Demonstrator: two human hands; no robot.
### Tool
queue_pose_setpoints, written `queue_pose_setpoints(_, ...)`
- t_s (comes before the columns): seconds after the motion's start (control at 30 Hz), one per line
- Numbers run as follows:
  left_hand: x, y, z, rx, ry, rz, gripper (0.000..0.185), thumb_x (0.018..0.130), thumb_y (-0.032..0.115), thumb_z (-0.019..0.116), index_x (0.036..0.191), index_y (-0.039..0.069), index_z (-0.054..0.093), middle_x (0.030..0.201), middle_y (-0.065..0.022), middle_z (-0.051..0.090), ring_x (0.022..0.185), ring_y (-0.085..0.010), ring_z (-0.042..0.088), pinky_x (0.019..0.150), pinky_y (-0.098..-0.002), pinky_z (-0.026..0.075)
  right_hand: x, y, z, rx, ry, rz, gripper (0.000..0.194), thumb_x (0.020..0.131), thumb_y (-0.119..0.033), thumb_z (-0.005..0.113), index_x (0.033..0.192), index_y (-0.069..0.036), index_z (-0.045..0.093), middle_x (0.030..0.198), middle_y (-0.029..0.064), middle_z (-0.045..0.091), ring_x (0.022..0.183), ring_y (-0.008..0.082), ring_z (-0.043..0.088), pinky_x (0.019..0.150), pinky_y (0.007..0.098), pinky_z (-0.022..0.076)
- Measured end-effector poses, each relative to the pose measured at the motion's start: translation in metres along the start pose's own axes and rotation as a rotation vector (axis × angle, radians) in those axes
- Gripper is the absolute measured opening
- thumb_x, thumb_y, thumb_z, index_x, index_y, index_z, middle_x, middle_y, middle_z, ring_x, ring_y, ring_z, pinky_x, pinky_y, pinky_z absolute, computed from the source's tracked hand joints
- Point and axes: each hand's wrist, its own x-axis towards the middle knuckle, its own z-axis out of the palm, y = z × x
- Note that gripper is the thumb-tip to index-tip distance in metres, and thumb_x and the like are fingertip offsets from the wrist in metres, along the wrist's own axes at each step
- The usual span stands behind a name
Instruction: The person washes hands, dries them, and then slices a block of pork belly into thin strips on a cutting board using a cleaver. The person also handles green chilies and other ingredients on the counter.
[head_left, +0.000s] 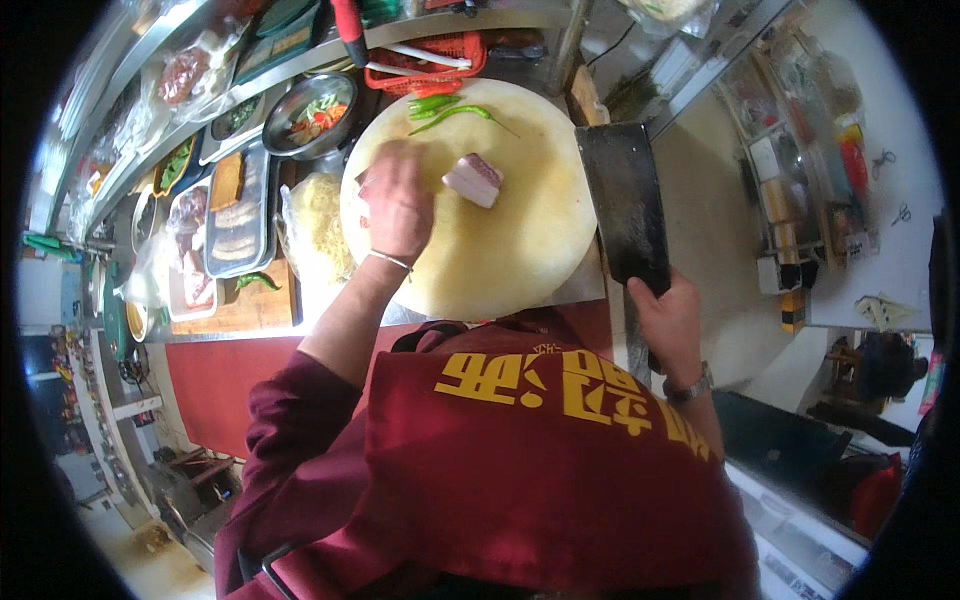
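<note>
A round, yellowish chopping board (480, 255) lies before me. A small block of fatty raw meat (474, 180) sits on its middle, and several green chili peppers (450, 112) lie near its far edge. My left hand (401, 199), blurred, is over the board's left side; pieces of meat show partly beside its fingers, and whether it grips them is unclear. My right hand (667, 322) holds a wide, dark cleaver (624, 202) by its handle, the blade just past the board's right edge.
Left of the board stand a steel bowl of cut vegetables (311, 116), a bag of pale shreds (319, 225), a lidded tray (238, 217) and a white tub of meat (191, 262). A red plastic basket (427, 64) stands behind the board, under a metal shelf edge (450, 28).
</note>
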Motion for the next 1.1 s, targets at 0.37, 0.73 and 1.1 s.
queue_pose_setpoints(0.37, 0.075, 0.012, 0.046, -0.162, -0.944, 0.210, 0.054, 0.074, 0.009, 0.076, 0.125, 0.008, 0.060, 0.119, -0.0114, 0.065, 0.115, -0.0314, 0.058, 0.101, -0.0392, 0.048, -0.026, 0.011, -0.017, -0.002, 0.035, 0.176, 0.025, 0.088, -0.013, 0.068, 0.103, 0.007, 0.065, 0.088, 0.0242, 0.071, 0.083, 0.0358, 0.071, 0.073, 0.0400, 0.0530)
queue_pose_setpoints(0.73, 0.012, 0.052, 0.011, -1.591, -0.724, -0.507, 0.051, 0.081, 0.005, 0.077, 0.127, -0.003, 0.054, 0.114, -0.0079, 0.063, 0.099, -0.0155, 0.062, 0.084, -0.0287, 0.052, -0.038, 0.028, -0.016, 0.042, 0.050, 0.265, 0.026, 0.088, -0.014, 0.067, 0.104, 0.007, 0.066, 0.088, 0.0254, 0.071, 0.084, 0.0396, 0.070, 0.073, 0.0415, 0.0526)
queue_pose_setpoints(1.1, -0.029, 0.070, 0.014, -0.251, -0.364, -0.047, 0.048, 0.081, 0.015, 0.074, 0.123, -0.003, 0.061, 0.122, -0.0224, 0.059, 0.115, -0.0402, 0.055, 0.096, -0.0448, 0.049, -0.019, -0.015, 0.000, -0.234, -0.143, 0.197, 0.025, 0.093, -0.020, 0.060, 0.094, 0.005, 0.059, 0.082, 0.0270, 0.067, 0.081, 0.0459, 0.066, 0.069, 0.0523, 0.0501)
